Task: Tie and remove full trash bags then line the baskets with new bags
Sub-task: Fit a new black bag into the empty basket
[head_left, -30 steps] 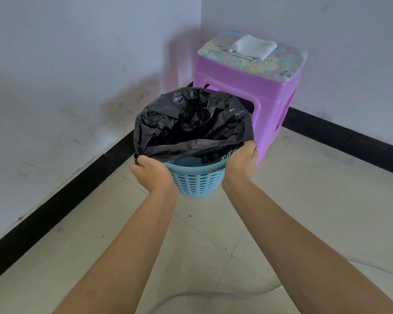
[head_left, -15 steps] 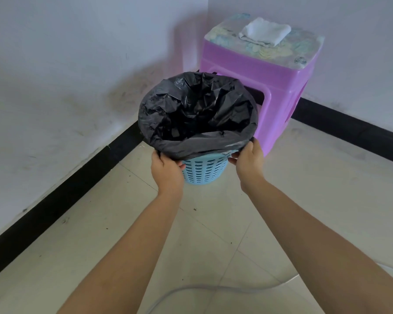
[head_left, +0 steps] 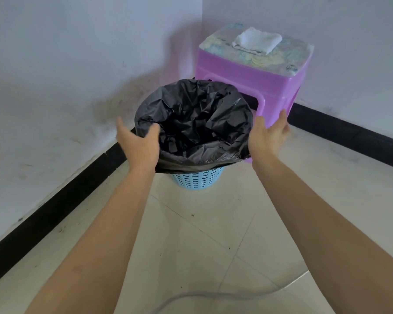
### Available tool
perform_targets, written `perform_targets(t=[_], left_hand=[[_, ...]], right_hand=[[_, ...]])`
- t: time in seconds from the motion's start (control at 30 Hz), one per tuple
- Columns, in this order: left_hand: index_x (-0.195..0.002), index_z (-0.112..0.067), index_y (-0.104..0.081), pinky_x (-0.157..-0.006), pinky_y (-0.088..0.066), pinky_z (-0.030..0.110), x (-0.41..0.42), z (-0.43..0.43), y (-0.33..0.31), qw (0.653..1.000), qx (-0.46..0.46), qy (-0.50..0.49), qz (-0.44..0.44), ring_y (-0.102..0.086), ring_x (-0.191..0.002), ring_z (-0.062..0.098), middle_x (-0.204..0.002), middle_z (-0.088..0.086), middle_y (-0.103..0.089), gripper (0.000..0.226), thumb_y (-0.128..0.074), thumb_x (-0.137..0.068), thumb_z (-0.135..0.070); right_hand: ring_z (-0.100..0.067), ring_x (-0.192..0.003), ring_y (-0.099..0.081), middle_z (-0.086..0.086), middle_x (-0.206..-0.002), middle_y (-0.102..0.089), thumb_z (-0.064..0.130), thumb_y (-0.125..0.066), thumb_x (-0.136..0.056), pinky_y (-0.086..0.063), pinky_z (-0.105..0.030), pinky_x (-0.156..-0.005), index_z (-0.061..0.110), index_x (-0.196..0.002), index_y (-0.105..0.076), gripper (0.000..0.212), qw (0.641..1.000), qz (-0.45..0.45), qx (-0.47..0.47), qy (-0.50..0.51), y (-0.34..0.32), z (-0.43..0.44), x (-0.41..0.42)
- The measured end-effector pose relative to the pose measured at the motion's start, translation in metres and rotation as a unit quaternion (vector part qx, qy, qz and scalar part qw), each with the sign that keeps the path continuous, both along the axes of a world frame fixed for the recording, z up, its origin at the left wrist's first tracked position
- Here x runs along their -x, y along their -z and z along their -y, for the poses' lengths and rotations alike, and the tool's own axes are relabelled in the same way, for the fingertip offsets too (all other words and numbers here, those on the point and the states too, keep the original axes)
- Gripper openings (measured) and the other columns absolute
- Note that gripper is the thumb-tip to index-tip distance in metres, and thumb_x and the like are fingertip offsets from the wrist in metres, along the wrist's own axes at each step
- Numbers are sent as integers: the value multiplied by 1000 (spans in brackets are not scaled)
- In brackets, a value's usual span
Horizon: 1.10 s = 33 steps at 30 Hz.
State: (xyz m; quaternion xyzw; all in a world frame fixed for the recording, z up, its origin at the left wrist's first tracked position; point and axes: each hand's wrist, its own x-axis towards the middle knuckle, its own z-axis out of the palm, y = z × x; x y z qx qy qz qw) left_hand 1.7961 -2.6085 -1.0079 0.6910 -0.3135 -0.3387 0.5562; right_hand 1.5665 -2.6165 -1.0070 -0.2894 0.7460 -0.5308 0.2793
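We see a black trash bag lining a blue basket that stands on the tiled floor in the corner, its edge folded down over the rim. Our left hand rests against the bag's left side, thumb on the plastic, grip wide. Our right hand hovers just beside the right side, fingers spread, holding nothing. Behind stands a purple stool carrying a folded white cloth.
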Motion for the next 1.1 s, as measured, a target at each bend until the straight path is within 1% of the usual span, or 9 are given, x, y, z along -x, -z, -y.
perform_targets(t=[0.13, 0.23, 0.43, 0.53, 0.6, 0.73, 0.87, 0.97, 1.1], left_hand=[[-155, -31, -15, -110, -42, 47, -1, -3, -8, 991, -38, 111, 57, -42, -136, 24, -152, 2, -37, 94, -51, -80, 14], [-151, -29, -21, -102, -49, 48, -5, -13, -13, 988, -69, 108, 80, -51, -125, 30, -144, 9, -42, 88, -49, -79, 13], [-144, -36, -12, -69, -48, 31, -15, -51, -26, 947, -159, 225, 167, -50, -109, 31, -147, 14, -22, 86, -59, -84, 5], [-150, -30, -4, -110, -35, 50, -21, -63, -35, 865, -243, 262, 353, -14, -144, 45, -161, 14, 9, 93, -71, -86, -27], [-152, -25, -5, -116, -18, 55, -23, -64, -45, 811, -195, 242, 495, 2, -149, 41, -162, 17, 9, 96, -68, -85, -51], [-140, -18, -43, -103, -43, 44, -17, -42, -61, 769, 59, 327, 546, -43, -131, 30, -145, 9, -43, 45, -55, -97, -23], [-136, -16, -48, -107, -38, 45, -5, -14, -44, 576, -37, 419, 701, -46, -127, 30, -135, 11, -52, 41, -52, -95, -18], [-140, -17, -45, -116, -23, 51, -11, -5, -24, 455, -185, 443, 750, -39, -136, 33, -141, 13, -48, 48, -51, -96, -35], [-153, -25, -32, -122, -6, 51, -18, 1, -6, 425, -239, 478, 730, -25, -146, 32, -156, 10, -37, 63, -40, -97, -54]], right_hand=[[-24, -91, -68, -1, -107, -66, 20, -46, -94, -59, -44, -81, 37, -141, -39, 51, 978, -6, -27, -207, 0, -10, 3], [-6, -74, -59, 9, -90, -59, 22, -56, -89, -46, -23, -55, 24, -142, -38, 57, 972, -66, -56, -218, -2, -10, 8], [-8, -75, -56, 4, -86, -57, 24, -65, -79, -43, -24, -55, 18, -131, -47, 55, 953, -175, -91, -231, -9, -19, 17], [-17, -80, -58, -1, -90, -56, 23, -66, -81, -49, -30, -62, 15, -135, -44, 59, 927, -199, -155, -276, -24, -24, 19], [-29, -96, -60, -11, -109, -58, 21, -64, -82, -54, -37, -77, 10, -138, -42, 61, 902, -248, -190, -298, -37, -26, 14], [-37, -117, -53, -16, -132, -53, 7, -59, -86, -49, -48, -95, 11, -137, -54, 51, 835, -505, 47, -214, -55, -25, -12], [-34, -98, -60, -11, -109, -66, 3, -60, -86, -53, -40, -70, 13, -114, -73, 33, 699, -583, 227, -347, -49, -15, -53], [-33, -112, -53, -12, -123, -55, 7, -56, -93, -47, -39, -78, 12, -125, -63, 33, 590, -672, 6, -446, -15, -7, -55], [-39, -115, -56, -17, -129, -50, 0, -48, -95, -47, -41, -90, 6, -131, -56, 37, 568, -599, -260, -500, 6, 1, -38]])
